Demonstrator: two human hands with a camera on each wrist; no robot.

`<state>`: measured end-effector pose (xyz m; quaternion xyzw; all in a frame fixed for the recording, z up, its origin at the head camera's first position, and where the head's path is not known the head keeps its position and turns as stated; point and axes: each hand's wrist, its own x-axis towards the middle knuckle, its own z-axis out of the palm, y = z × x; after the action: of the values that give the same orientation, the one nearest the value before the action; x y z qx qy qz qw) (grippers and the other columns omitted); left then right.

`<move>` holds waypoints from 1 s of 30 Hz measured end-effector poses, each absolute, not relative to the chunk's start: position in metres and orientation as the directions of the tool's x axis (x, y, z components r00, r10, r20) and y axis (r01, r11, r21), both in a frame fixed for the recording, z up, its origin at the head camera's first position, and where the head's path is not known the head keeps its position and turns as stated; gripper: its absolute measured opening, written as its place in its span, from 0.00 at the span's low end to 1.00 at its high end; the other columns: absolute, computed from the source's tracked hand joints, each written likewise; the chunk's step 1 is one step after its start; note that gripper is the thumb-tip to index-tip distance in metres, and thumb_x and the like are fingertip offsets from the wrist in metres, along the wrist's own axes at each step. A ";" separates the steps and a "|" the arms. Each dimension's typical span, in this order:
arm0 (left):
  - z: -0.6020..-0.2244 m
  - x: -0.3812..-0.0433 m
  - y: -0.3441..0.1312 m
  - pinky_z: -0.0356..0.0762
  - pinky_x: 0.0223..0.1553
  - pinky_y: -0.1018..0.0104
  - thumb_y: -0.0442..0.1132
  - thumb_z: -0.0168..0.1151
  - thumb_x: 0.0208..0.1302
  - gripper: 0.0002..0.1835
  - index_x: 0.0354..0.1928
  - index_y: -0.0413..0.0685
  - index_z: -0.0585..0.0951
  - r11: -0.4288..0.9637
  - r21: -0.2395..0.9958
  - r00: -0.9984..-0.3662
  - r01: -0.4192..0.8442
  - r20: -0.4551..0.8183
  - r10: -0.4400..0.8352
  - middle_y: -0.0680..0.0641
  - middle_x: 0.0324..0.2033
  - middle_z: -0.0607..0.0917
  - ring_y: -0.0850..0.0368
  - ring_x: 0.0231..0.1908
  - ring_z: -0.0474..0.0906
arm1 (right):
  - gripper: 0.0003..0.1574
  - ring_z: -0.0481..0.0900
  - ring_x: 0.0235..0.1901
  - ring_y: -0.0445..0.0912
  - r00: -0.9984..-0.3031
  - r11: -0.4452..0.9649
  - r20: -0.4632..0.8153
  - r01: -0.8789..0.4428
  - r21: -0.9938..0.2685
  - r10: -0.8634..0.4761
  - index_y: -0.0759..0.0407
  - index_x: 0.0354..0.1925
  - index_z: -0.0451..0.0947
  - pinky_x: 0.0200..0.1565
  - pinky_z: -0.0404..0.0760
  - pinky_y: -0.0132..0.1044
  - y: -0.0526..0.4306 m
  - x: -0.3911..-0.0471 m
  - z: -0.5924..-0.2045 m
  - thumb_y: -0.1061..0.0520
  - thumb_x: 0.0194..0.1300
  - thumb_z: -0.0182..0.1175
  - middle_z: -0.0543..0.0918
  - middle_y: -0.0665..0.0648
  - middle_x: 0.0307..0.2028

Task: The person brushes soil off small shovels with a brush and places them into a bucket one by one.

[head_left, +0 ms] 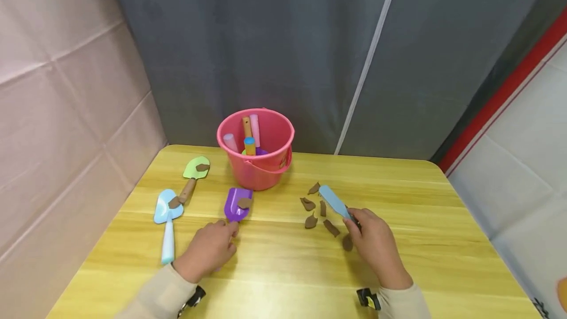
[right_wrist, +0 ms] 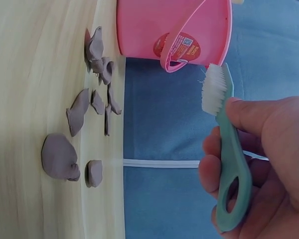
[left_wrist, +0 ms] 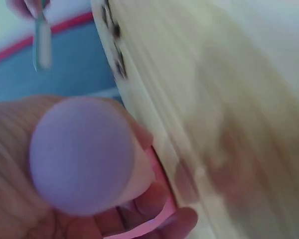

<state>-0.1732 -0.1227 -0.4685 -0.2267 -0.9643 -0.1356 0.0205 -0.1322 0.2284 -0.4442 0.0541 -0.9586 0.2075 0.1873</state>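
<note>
My left hand [head_left: 208, 247] grips the handle of a purple toy shovel [head_left: 232, 201]; a brown flat piece [head_left: 244, 203] lies in its scoop. In the left wrist view the lilac rounded handle end [left_wrist: 82, 154] fills the middle, with the fingers curled round it. My right hand [head_left: 376, 240] holds a light blue-green brush [head_left: 334, 202] by its handle, above the table. White bristles [right_wrist: 214, 89] show in the right wrist view. Several brown clay-like pieces [right_wrist: 59, 155] lie scattered on the table, below and left of the brush in the head view.
A pink bucket [head_left: 257, 174] with several tool handles inside stands at the back of the wooden table [head_left: 283, 279]. On the left lie a light blue shovel [head_left: 168, 240] and a green shovel [head_left: 193, 167], each with brown bits on it. A grey curtain [head_left: 266, 38] hangs behind.
</note>
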 end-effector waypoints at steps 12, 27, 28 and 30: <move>-0.459 -0.140 -0.039 0.62 0.46 0.41 0.39 0.60 0.46 0.08 0.32 0.53 0.76 0.798 0.151 -0.793 0.583 0.320 0.518 0.48 0.30 0.79 0.47 0.35 0.69 | 0.15 0.65 0.20 0.39 -0.918 0.903 0.385 -0.243 -0.354 -0.096 0.59 0.44 0.80 0.24 0.67 0.32 0.209 -0.136 -0.439 0.57 0.57 0.63 0.77 0.48 0.29; -0.461 -0.131 -0.005 0.58 0.36 0.53 0.43 0.62 0.43 0.09 0.29 0.56 0.74 0.781 0.121 -0.763 0.613 0.349 0.545 0.53 0.22 0.72 0.52 0.30 0.62 | 0.13 0.67 0.22 0.40 -0.854 0.926 0.444 -0.357 -0.122 -0.271 0.51 0.37 0.84 0.25 0.65 0.35 0.206 -0.140 -0.443 0.53 0.49 0.69 0.74 0.45 0.24; -0.461 -0.131 -0.004 0.58 0.36 0.52 0.43 0.62 0.43 0.08 0.29 0.56 0.74 0.780 0.115 -0.760 0.615 0.350 0.547 0.53 0.22 0.73 0.52 0.30 0.63 | 0.13 0.69 0.23 0.41 -0.852 0.932 0.454 -0.345 -0.113 -0.260 0.51 0.36 0.84 0.25 0.65 0.36 0.206 -0.140 -0.443 0.53 0.49 0.70 0.75 0.47 0.25; -0.461 -0.131 -0.003 0.59 0.37 0.52 0.43 0.62 0.43 0.08 0.29 0.55 0.75 0.782 0.109 -0.760 0.614 0.349 0.549 0.52 0.23 0.73 0.51 0.31 0.63 | 0.13 0.71 0.25 0.44 -0.854 0.945 0.472 -0.304 -0.117 -0.217 0.51 0.37 0.84 0.26 0.64 0.38 0.205 -0.140 -0.445 0.53 0.49 0.69 0.76 0.49 0.26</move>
<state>-0.1305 -0.0034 -0.4610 -0.3121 -0.9317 -0.1088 0.1508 -0.1400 0.2049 -0.4446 0.1359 -0.9583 0.0941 0.2332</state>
